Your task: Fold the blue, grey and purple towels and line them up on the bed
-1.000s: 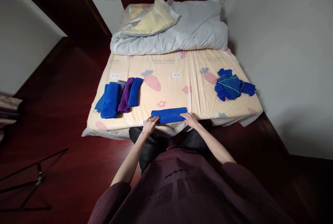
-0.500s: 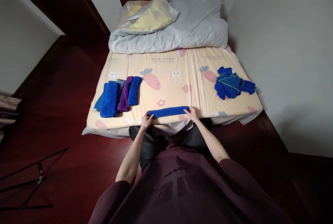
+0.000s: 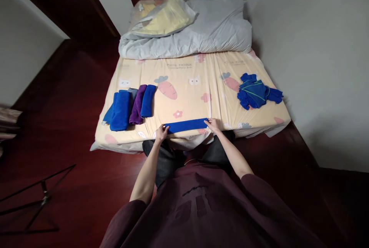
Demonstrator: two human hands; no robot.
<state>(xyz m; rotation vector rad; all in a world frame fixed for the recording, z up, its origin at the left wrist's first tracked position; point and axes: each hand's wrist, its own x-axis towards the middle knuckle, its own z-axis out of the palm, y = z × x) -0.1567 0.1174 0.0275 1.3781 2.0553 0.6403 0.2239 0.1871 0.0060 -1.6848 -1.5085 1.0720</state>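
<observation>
A blue towel (image 3: 186, 125), folded into a long narrow strip, lies across the near edge of the bed (image 3: 201, 98). My left hand (image 3: 160, 133) pinches its left end. At the strip's right end my right hand (image 3: 213, 124) grips it with fingers closed. Both arms reach forward over my dark-trousered legs.
A row of folded blue and purple towels (image 3: 129, 104) lies at the bed's left. A crumpled blue cloth pile (image 3: 255, 92) sits at the right. A grey duvet (image 3: 201, 32) and a yellow pillow are heaped at the far end. A black metal stand (image 3: 31, 202) rests on the dark red floor.
The towel has been folded narrower: it went from a wider band under flat hands to a thin strip, pinched at both ends.
</observation>
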